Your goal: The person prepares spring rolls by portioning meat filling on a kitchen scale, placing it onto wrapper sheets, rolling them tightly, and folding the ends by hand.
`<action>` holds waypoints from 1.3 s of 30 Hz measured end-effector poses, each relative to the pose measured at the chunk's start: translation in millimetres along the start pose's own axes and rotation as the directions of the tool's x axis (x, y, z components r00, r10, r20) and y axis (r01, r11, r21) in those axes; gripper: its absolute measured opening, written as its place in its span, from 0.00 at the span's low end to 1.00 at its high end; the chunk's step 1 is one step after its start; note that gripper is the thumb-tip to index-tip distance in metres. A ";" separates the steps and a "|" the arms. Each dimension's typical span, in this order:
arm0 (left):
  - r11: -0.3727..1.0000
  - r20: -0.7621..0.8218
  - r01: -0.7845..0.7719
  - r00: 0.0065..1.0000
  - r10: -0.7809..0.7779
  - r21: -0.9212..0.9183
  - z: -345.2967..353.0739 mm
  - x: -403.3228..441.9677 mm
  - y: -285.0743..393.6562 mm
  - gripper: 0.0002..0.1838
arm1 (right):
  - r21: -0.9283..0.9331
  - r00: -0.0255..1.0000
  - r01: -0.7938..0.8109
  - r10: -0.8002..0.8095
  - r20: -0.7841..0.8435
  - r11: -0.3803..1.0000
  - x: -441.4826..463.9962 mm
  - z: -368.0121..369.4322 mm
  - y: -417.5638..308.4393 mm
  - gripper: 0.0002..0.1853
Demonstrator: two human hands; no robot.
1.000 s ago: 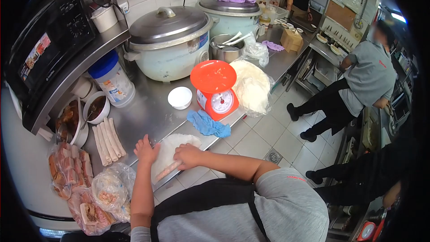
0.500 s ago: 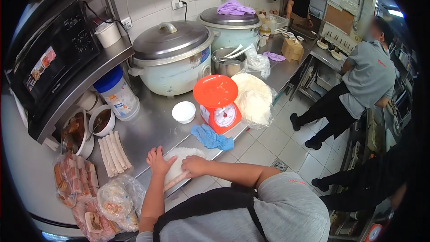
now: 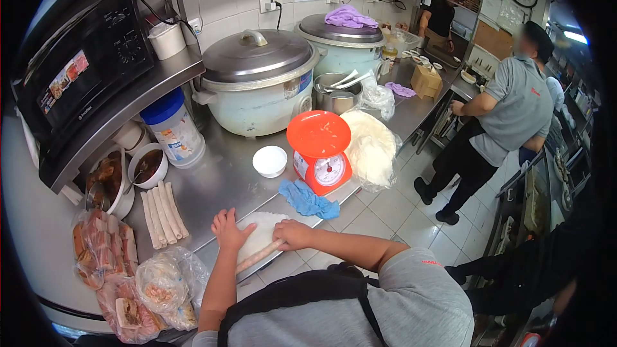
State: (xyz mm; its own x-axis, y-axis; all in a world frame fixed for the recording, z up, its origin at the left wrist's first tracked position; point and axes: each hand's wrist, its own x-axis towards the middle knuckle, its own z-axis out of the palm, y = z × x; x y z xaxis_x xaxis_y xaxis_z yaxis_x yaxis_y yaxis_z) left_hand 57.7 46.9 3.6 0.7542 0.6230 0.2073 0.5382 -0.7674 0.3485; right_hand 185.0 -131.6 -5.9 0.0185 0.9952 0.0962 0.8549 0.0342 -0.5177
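A round white wrapper sheet (image 3: 258, 231) lies on the steel counter close to my body. Along its near edge runs a long thin pinkish strip (image 3: 257, 257), which looks like filling. My left hand (image 3: 231, 230) rests at the sheet's left edge, fingers spread. The fingers of my right hand (image 3: 294, 234) are curled down on the strip's right end. Several finished-looking white rolls (image 3: 164, 215) lie side by side to the left. Beyond the sheet are a crumpled blue cloth (image 3: 308, 199), a white bowl (image 3: 269, 162) and a red weighing scale (image 3: 324, 170) with bits in its pan.
Bagged filling (image 3: 160, 286) and packed meat (image 3: 106, 250) sit at the left. Behind stand two large cookers, the nearer cooker (image 3: 257, 103) under a microwave shelf's right side. Bagged white sheets (image 3: 369, 151) lie right of the scale. A co-worker (image 3: 508, 109) stands across the aisle.
My right hand has shifted right along the strip, showing more of it. My left hand stays put. The co-worker across the aisle has turned and moved an arm to the counter.
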 end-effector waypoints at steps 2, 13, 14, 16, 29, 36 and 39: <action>1.000 0.008 0.001 1.000 -0.001 0.001 -2.3 0.7 1.9 0.43 | 0.002 0.995 -0.040 0.040 0.097 0.999 7.3 -11.3 -3.4 0.16; 1.000 0.000 -0.001 1.000 0.001 0.002 0.3 0.4 -2.3 0.42 | 0.057 0.998 -0.069 0.069 0.007 0.996 4.6 1.0 -11.5 0.15; 1.000 0.001 0.000 1.000 0.000 0.000 0.3 1.5 -1.6 0.42 | 0.078 0.996 -0.077 0.074 0.048 0.994 8.8 -2.4 -10.1 0.15; 1.000 -0.002 -0.005 1.000 0.005 -0.002 1.4 1.5 -2.0 0.42 | 0.067 0.998 -0.054 0.056 -0.034 0.996 13.7 -3.4 -17.1 0.15; 1.000 0.003 0.005 1.000 -0.005 0.009 -0.3 1.5 -0.4 0.42 | 0.090 0.997 -0.071 0.074 -0.032 0.993 20.4 -6.6 -28.5 0.14; 1.000 -0.004 -0.002 1.000 0.002 0.012 1.2 1.4 -1.5 0.42 | 0.028 0.996 -0.090 0.090 0.003 0.996 14.7 -2.7 -28.2 0.14; 1.000 -0.008 -0.002 1.000 0.003 0.020 0.4 1.7 -0.4 0.41 | -0.001 0.996 -0.084 0.083 -0.028 0.997 10.8 -3.1 -28.4 0.14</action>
State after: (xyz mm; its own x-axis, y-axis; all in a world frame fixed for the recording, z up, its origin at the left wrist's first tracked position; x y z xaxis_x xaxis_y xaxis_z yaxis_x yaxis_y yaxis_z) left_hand 59.0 48.2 3.4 0.7526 0.6223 0.2154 0.5438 -0.7718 0.3296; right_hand 162.5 -122.1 12.5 0.1045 0.9915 0.0768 0.8509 -0.0492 -0.5231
